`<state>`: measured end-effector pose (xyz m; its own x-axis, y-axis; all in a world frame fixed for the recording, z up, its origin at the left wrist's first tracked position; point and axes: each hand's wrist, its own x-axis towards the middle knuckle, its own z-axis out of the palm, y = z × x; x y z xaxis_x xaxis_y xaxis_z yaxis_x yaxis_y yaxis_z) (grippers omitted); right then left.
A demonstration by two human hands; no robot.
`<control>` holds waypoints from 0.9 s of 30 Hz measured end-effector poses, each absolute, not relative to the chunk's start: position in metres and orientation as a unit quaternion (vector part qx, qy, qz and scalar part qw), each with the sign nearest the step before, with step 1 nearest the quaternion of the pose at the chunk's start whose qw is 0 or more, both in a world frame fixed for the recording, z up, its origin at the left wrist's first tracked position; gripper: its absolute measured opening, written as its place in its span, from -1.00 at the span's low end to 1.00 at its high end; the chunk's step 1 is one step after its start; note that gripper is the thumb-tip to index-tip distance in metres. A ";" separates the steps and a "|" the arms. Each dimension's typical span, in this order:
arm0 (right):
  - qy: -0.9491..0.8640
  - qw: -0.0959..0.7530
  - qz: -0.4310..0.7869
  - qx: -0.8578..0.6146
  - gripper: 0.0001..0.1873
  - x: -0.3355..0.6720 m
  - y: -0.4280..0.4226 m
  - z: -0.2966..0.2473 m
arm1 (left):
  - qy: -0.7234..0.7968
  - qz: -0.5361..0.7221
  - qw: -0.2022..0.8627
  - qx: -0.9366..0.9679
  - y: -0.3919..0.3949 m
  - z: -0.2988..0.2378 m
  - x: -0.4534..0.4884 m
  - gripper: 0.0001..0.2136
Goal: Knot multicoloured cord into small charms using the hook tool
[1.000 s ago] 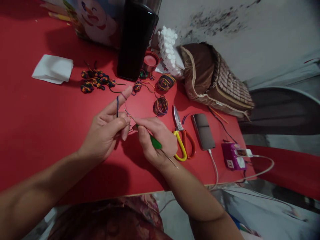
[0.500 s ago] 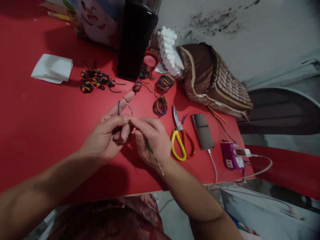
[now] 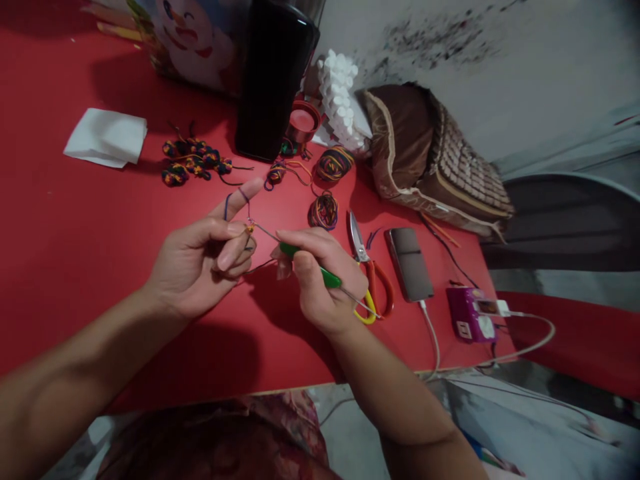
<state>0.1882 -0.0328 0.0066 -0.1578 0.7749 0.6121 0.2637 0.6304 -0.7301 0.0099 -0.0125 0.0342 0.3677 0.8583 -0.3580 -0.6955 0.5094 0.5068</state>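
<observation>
My left hand (image 3: 200, 260) is closed in a pinch on a multicoloured yarn (image 3: 249, 229), with the strand looped over its raised forefinger. My right hand (image 3: 323, 283) grips a crochet hook (image 3: 310, 265) with a green handle. The hook's metal tip reaches left to the pinched yarn. Both hands hover over the red table (image 3: 75, 233). Two small coils of the same yarn (image 3: 323, 210) lie just beyond the hands.
Yellow-and-red scissors (image 3: 367, 270), a phone (image 3: 411, 261) on a cable and a purple charger (image 3: 470, 313) lie to the right. Several small crocheted pieces (image 3: 193, 161), a white tissue (image 3: 106, 137), a black cylinder (image 3: 273, 80) and a brown bag (image 3: 425, 157) sit farther back.
My right hand has drawn the hook back to the right, away from the left fingers, so more of the green handle and metal shaft shows. The left forefinger stays raised.
</observation>
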 end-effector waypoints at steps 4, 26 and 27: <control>-0.729 0.538 0.240 -0.349 -0.75 0.190 -0.032 0.006 | 0.293 0.467 0.827 0.114 -0.011 0.036 0.006 -0.61; -0.722 0.537 0.320 -0.297 -0.77 0.202 -0.026 0.016 | 0.258 0.386 0.883 0.067 -0.001 0.039 -0.011 -0.52; -0.712 0.539 0.337 -0.300 -0.77 0.203 -0.026 0.015 | 0.258 0.383 0.884 0.069 -0.001 0.039 -0.011 -0.53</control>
